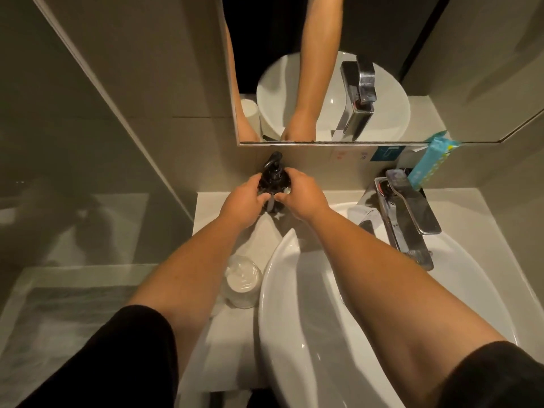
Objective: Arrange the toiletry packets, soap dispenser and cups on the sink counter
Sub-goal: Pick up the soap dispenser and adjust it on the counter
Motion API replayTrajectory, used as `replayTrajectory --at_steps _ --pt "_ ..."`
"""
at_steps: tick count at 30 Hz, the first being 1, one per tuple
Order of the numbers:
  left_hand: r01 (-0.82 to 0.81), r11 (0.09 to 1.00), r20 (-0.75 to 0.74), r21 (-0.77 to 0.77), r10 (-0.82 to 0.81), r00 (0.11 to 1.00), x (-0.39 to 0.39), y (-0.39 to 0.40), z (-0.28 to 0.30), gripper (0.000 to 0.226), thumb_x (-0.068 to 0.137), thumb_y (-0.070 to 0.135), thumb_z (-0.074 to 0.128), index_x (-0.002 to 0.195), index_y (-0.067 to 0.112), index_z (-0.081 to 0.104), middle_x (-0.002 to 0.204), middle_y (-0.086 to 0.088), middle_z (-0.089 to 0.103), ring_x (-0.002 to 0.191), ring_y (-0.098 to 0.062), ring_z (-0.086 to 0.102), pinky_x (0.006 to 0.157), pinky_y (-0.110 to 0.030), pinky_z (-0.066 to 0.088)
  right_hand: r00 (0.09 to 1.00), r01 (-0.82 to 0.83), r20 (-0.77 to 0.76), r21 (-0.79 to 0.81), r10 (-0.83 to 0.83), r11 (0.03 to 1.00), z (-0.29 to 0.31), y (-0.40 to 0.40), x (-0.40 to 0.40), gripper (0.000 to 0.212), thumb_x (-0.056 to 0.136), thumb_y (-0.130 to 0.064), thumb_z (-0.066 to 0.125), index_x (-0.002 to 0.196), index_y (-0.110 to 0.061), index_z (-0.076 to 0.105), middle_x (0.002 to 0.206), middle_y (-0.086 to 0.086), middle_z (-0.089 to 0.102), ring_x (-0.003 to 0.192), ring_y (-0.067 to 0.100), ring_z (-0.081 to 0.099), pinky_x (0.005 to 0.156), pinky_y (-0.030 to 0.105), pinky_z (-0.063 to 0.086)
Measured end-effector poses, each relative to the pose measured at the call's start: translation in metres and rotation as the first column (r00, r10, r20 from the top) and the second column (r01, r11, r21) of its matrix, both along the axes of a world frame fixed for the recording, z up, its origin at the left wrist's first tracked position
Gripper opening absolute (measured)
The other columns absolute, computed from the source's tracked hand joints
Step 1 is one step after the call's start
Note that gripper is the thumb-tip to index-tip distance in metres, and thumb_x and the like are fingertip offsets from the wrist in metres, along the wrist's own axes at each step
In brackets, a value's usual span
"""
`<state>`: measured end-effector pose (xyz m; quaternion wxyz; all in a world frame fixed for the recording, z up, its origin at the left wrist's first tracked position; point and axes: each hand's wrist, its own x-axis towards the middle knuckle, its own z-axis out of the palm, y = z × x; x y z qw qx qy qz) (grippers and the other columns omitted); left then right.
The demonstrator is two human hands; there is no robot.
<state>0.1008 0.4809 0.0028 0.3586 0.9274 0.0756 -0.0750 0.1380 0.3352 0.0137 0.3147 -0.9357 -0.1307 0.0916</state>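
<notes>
A black pump soap dispenser [272,175] stands at the back of the white counter [232,334], against the wall under the mirror. My left hand [244,201] grips its left side and my right hand [303,195] its right side, so both are closed around the bottle. Its lower body is hidden by my fingers. An upside-down cup in clear wrap [243,282] stands on the counter near my left forearm, beside the basin. A turquoise toiletry packet [432,160] leans against the wall at the back right, behind the tap.
A white vessel basin [323,319] fills the middle and right of the counter. A tall chrome tap [406,213] rises at its back right. The mirror [382,69] hangs above. A glass partition [88,142] bounds the counter's left side.
</notes>
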Motion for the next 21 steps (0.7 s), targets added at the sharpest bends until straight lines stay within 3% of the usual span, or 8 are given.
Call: replayTrajectory --at_steps 12,21 --pt "0.012 1.000 0.010 -0.015 -0.012 1.000 0.0021 0.0024 -0.0037 0.053 0.096 0.026 0.055 0.144 0.019 0.037 0.133 -0.006 0.059 0.121 -0.025 0.055 0.099 -0.039 0.046 1.000 0.001 0.014 -0.047 0.000 0.999 0.0011 0.0017 0.0002 0.049 0.081 -0.023 0.074 0.126 -0.014 0.056 0.120 0.010 0.064 0.108 0.028 0.060 0.089 0.035 0.048" --pt "0.020 0.988 0.039 0.150 -0.026 0.999 -0.0009 -0.0001 0.0055 0.048 0.097 0.030 0.053 0.140 0.015 0.039 0.131 -0.010 0.058 0.114 -0.031 0.057 0.089 -0.040 0.047 1.000 -0.014 -0.024 -0.084 0.012 0.996 0.0084 0.0035 -0.0016 0.051 0.082 -0.022 0.074 0.127 -0.012 0.052 0.123 0.011 0.063 0.111 0.031 0.059 0.090 0.036 0.047"
